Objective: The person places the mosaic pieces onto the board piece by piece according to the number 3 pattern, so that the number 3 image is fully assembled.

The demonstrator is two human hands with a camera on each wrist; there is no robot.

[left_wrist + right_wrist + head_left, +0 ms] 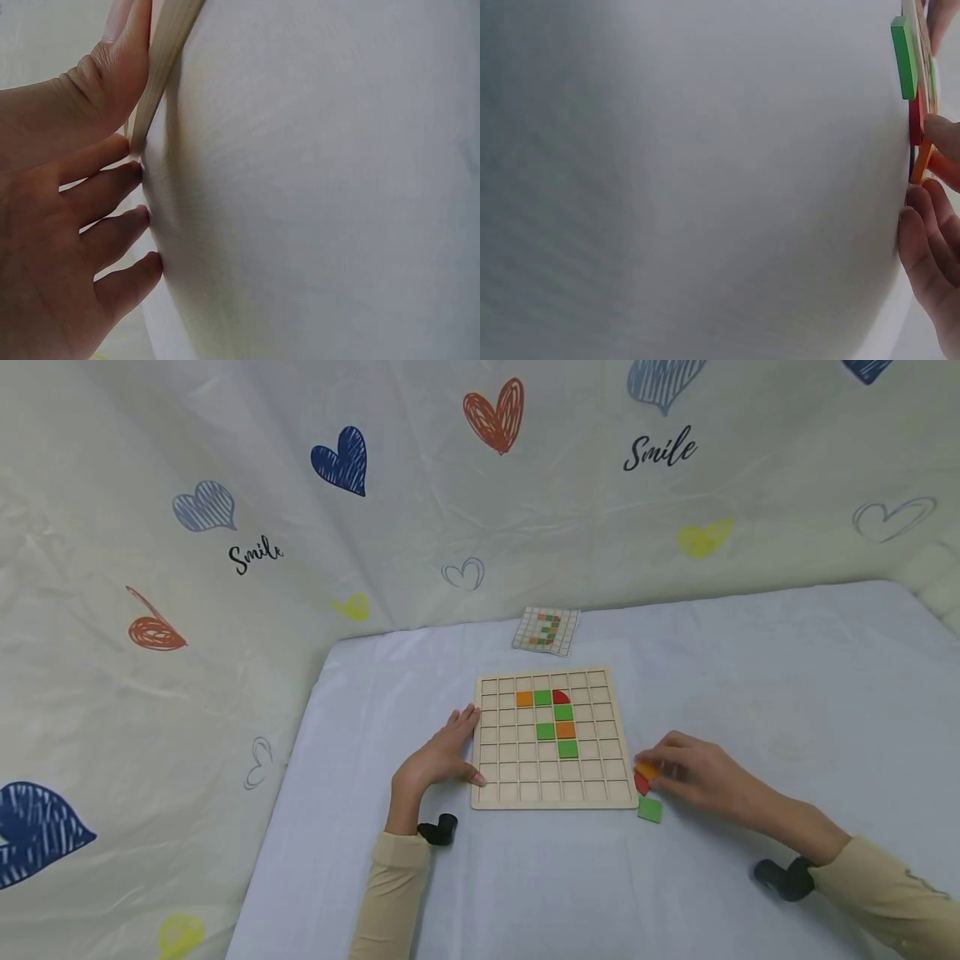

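Observation:
A wooden grid board (517, 771) lies on the white cloth, with green, orange and red tiles set in some of its squares. My left hand (438, 756) rests against the board's left edge, its thumb on the near corner and its fingers spread. Beside the right edge, my right hand (701, 774) pinches an orange tile (647, 770) between thumb and fingers. The right wrist view shows this orange tile (922, 161) tilted. Partly under it lies a red quarter-round tile (641, 783). A loose green square tile (650, 810) sits by the board's near right corner.
Behind the board lies a pattern card (546, 632) printed with a coloured grid. A hanging cloth with hearts (495, 414) and lettering rises past the table's far edge. Black wrist cameras (784, 878) are worn at both wrists.

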